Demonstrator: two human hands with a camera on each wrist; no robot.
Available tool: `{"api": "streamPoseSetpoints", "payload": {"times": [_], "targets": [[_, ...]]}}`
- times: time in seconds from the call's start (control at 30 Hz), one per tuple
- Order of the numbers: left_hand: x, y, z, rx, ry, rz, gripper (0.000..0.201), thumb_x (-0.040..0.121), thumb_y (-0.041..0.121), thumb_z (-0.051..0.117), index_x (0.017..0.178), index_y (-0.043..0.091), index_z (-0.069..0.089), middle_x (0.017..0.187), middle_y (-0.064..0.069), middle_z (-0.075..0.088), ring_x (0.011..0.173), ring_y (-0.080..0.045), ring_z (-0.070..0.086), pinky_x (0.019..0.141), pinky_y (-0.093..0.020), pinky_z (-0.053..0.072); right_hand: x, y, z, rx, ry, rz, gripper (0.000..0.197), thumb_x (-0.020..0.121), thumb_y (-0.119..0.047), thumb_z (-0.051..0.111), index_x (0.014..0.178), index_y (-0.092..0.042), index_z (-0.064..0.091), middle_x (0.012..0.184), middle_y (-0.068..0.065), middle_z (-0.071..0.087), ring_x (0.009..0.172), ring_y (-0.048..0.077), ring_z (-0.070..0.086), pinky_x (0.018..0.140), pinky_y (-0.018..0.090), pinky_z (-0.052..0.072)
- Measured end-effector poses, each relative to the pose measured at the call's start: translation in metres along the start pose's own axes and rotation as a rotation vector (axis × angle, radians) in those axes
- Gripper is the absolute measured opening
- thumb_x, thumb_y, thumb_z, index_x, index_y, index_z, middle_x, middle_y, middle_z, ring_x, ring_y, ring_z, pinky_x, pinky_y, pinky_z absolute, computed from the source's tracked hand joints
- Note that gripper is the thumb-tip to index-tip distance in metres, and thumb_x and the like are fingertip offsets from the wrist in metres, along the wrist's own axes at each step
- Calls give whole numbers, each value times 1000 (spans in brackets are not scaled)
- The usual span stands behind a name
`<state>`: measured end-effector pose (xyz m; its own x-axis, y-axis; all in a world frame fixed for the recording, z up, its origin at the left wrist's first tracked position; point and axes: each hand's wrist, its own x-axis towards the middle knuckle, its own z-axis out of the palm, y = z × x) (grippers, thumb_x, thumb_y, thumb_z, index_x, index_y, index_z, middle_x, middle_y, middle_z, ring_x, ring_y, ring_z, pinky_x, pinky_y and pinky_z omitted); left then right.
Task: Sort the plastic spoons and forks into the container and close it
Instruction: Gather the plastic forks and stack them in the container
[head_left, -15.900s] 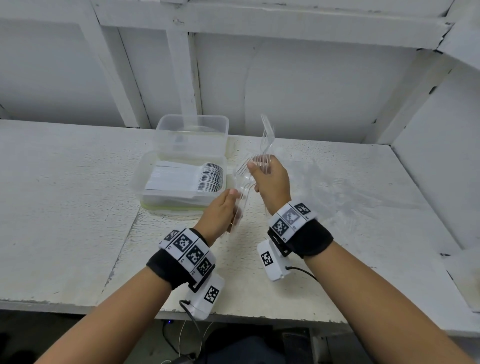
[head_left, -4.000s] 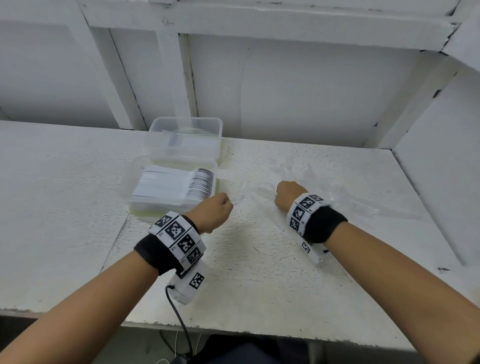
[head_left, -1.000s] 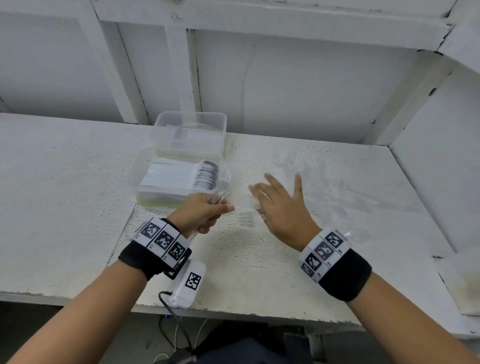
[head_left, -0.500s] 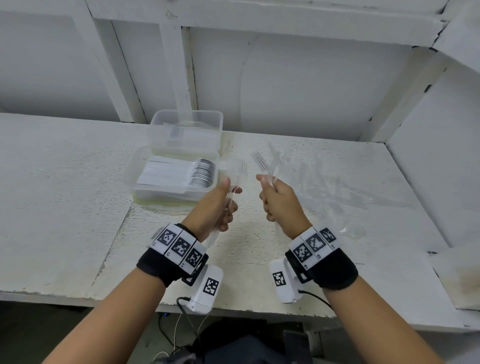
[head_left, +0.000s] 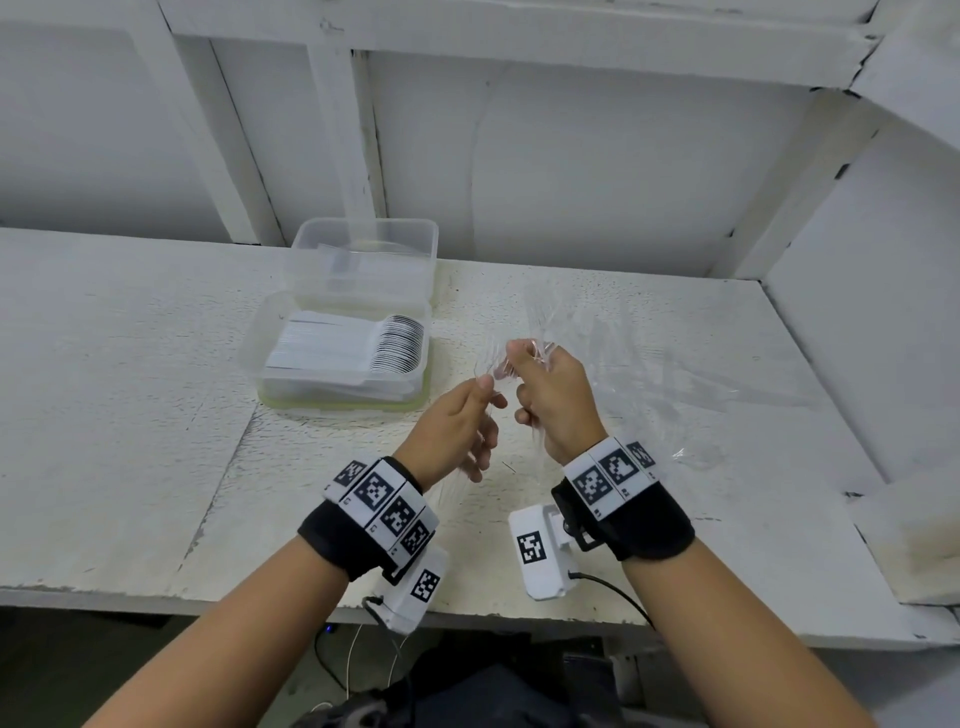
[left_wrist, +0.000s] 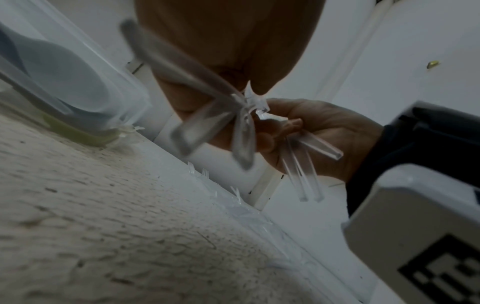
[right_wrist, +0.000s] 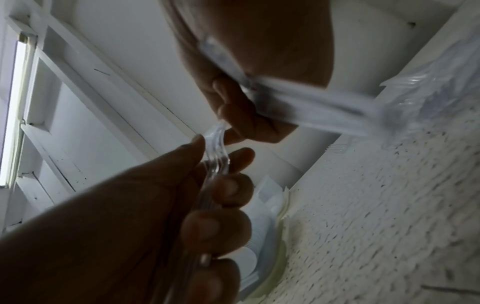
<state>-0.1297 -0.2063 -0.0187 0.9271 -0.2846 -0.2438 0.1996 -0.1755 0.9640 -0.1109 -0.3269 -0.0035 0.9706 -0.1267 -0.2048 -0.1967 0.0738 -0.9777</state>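
Both hands are raised over the table's middle. My left hand (head_left: 483, 395) grips a small bunch of clear plastic forks (right_wrist: 217, 158), tines up. My right hand (head_left: 524, 358) holds a few more clear forks (left_wrist: 301, 164), handles hanging below the palm, and brings them against the left bunch. To the left sits the clear container (head_left: 249, 358), open, with a neat row of white spoons (head_left: 353, 348) inside. More clear forks (head_left: 649, 364) lie scattered on the table to the right.
A second clear box (head_left: 363, 249) stands right behind the container, against the white back wall. A white side wall (head_left: 857, 312) closes the table on the right. The front edge runs just under my wrists.
A second ago my right hand was open over the table; it has since picked up forks. In the last half second both hands moved together, so the two bunches meet.
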Motion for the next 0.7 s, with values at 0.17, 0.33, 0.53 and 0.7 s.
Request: {"api": "streamPoseSetpoints", "payload": {"times": [0.17,0.33,0.53,0.7], "targets": [[1,8,0,123,-44,-35,41,97,49,28,94,16,51,64,-3,46,46,-12,48,42,-25,47,-1,0,-1,-73,-14,-11,22,96,-29,49,77,-17,52,74,11,46,43,6,29,37,19,32],[5,9,-6,232,-113,-79,48,95,54,26,92,12,49,67,-2,43,50,-13,44,45,-25,42,1,3,-6,-45,-52,14,16,96,-31,49,87,-19,54,73,-1,53,39,2,29,36,17,31],[10,8,-7,203,-165,-127,43,96,48,34,75,11,44,60,-1,41,45,-14,41,42,-26,42,5,3,-4,-65,-58,29,38,92,-39,52,121,-15,49,74,0,51,39,1,32,36,16,29],[11,5,-7,305,-125,-59,37,97,42,36,81,11,47,65,-3,44,45,-12,43,42,-25,41,12,-2,-5,-149,-47,12,30,92,-34,55,111,-12,49,66,1,49,38,4,32,35,17,27]]}}
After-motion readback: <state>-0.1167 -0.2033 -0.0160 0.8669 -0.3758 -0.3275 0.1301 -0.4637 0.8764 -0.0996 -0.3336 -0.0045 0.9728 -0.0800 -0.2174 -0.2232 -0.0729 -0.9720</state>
